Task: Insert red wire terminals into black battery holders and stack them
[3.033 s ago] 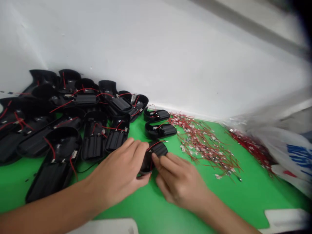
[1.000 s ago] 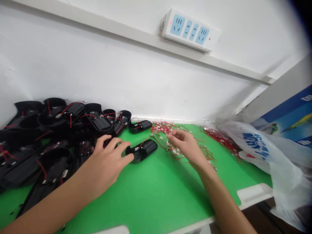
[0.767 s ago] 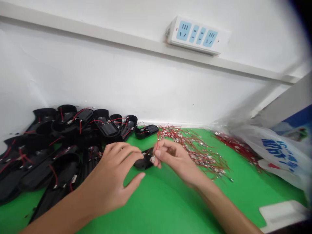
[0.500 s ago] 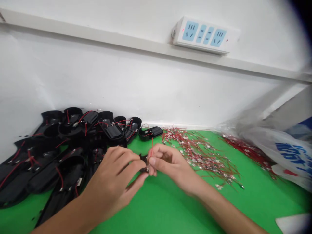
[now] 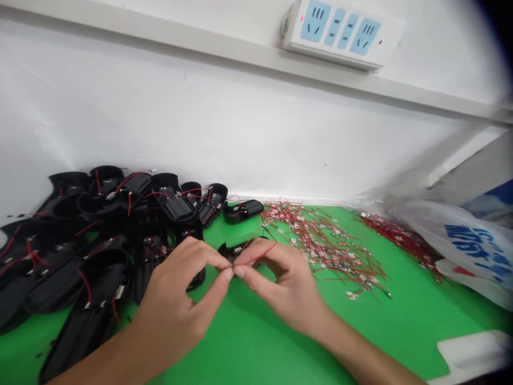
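Note:
My left hand (image 5: pixel 182 294) is closed in a pinch, thumb against forefinger, at the end of a thin red wire (image 5: pixel 262 252). Thumb and forefinger of my right hand (image 5: pixel 286 280) grip the same wire right beside it, the fingertips of both hands touching. The wire's loose part slants up across the right fingers. What sits at its end is hidden between the fingertips. Just behind the hands a black plastic shell (image 5: pixel 228 250) lies on the green table (image 5: pixel 248 342), partly covered by the right hand.
Many black shells (image 5: pixel 178 206) with red wires are piled at the left. To the right lies a heap of red wires with metal tabs (image 5: pixel 324 243), then another wire bundle (image 5: pixel 401 240) by a plastic bag (image 5: pixel 465 240). A power strip (image 5: pixel 340 32) hangs on the wall.
The black shell that was between my hands now lies on the table behind them. My fingertips have come together on the red wire, which has tipped from upright to slanting. The view has shifted slightly.

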`<state>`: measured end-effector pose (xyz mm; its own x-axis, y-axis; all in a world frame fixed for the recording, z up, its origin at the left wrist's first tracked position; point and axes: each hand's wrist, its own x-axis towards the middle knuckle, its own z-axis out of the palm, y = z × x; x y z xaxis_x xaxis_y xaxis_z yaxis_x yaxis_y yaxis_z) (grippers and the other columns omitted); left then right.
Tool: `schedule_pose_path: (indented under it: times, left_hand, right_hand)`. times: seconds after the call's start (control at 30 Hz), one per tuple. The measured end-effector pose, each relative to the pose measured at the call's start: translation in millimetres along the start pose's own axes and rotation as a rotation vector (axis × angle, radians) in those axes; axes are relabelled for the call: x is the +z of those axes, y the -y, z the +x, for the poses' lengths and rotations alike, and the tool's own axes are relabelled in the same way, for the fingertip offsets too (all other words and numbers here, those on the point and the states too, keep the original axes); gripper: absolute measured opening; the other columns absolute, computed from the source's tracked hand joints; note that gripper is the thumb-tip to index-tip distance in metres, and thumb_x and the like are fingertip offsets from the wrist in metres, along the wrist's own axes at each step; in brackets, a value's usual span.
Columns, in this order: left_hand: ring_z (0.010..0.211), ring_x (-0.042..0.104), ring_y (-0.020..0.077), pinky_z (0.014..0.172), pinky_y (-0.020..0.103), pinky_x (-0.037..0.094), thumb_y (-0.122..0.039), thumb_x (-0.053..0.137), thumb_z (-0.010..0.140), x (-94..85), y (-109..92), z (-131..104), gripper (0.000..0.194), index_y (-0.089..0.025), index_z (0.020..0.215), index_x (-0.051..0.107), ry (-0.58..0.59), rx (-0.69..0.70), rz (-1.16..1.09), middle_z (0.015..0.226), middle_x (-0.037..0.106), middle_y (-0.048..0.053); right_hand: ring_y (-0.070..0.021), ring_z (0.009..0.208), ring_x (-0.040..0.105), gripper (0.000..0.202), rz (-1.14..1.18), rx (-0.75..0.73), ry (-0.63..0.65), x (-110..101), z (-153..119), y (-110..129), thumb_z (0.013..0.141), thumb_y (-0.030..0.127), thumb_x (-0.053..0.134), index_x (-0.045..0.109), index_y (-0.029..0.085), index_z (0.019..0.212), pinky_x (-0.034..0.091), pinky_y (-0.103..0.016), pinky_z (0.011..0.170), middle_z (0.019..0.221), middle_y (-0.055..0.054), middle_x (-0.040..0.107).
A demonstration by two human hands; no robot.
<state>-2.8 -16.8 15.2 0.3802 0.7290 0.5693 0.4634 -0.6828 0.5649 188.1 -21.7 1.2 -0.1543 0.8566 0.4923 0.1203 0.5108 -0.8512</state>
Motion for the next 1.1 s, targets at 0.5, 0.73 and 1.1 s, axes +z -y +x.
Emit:
schedule_pose_path:
  times: [0.5, 0.73, 1.1]
  left_hand:
    - [0.103, 0.057, 0.0192, 0.089, 0.034, 0.049, -0.023, 0.056, 0.098, 2.5, 3.6, -0.4, 0.01, -0.023, 0.107, 0.06, 0.11, -0.026, 0.015, 0.104, 0.063, 0.002]
    - [0.131, 0.043, 0.0364, 0.108, 0.06, 0.044, -0.032, 0.071, 0.09, 17.7, 35.4, -6.4, 0.02, -0.023, 0.107, 0.065, 0.317, 0.077, 0.31, 0.14, 0.048, 0.012]
    - [0.111, 0.064, 0.0302, 0.098, 0.054, 0.056, -0.023, 0.061, 0.097, 22.4, 41.6, -12.7, 0.006, -0.022, 0.098, 0.068, 0.36, 0.088, 0.315, 0.132, 0.056, 0.011]
  right_hand:
    - [-0.0096, 0.056, 0.046, 0.018, -0.124, -0.024, 0.07, -9.1, -1.8, 1.4, 0.101, 0.027, 0.055, 0.061, 0.019, 0.085, 0.035, -0.023, 0.053, 0.066, 0.004, 0.051]
    - [-0.013, 0.062, 0.048, 0.021, -0.345, 0.333, 0.153, -49.9, 17.3, -22.3, 0.096, 0.03, 0.054, 0.06, 0.018, 0.079, 0.034, -0.025, 0.057, 0.067, 0.002, 0.055]
    - [-0.0129, 0.061, 0.047, 0.021, -0.558, 0.322, 0.335, -42.9, 12.8, -34.2, 0.098, 0.02, 0.05, 0.063, 0.018, 0.081, 0.03, -0.027, 0.058, 0.067, 0.003, 0.056]
